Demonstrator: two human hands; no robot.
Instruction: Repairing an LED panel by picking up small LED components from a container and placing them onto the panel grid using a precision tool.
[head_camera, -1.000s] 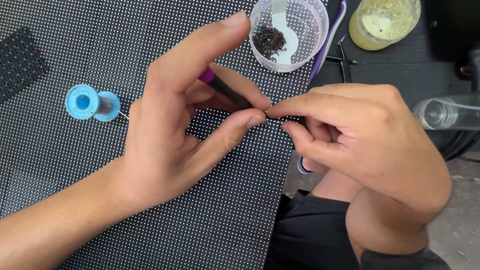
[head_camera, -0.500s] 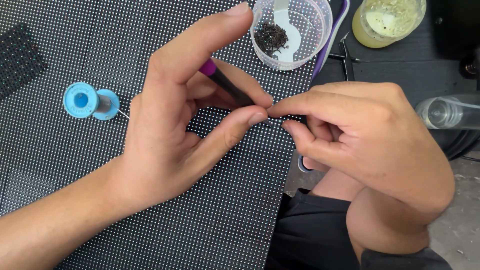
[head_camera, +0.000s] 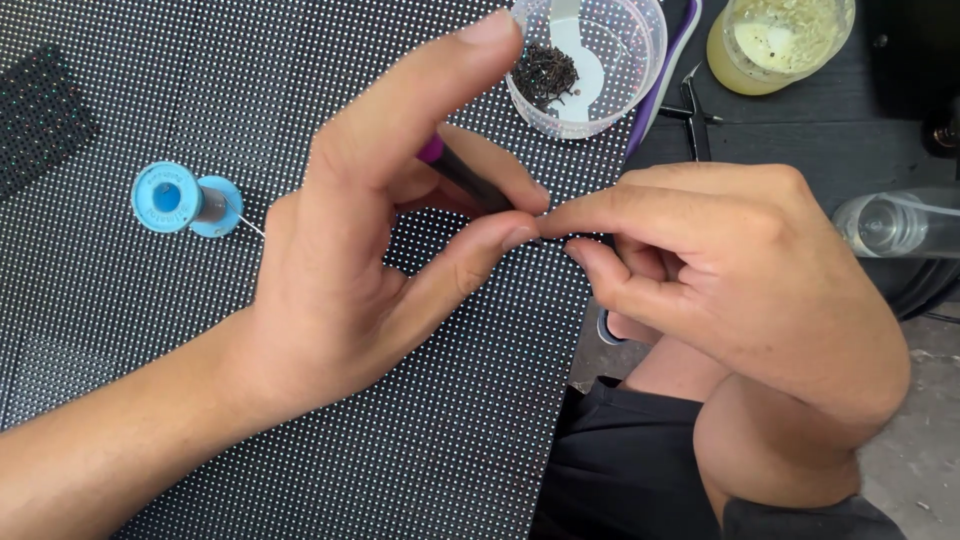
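My left hand (head_camera: 370, 260) grips a thin dark tool with a purple end (head_camera: 455, 170), its tip hidden behind my thumb and fingers. My right hand (head_camera: 730, 270) meets it fingertip to fingertip, forefinger and thumb pinched together; whatever is between them is too small to see. Both hands hover over a black panel covered in small white dots (head_camera: 250, 90), near its right edge.
A blue spool of thin wire (head_camera: 180, 200) lies on the panel at the left. A clear round tub with small dark bits (head_camera: 585, 60) stands at the top. A yellowish jar (head_camera: 780, 40), tweezers (head_camera: 695, 110) and a clear bottle (head_camera: 895, 225) are at the right.
The hands hold nearly the same pose; the view has shifted very slightly, and the fingertips stay pressed together.
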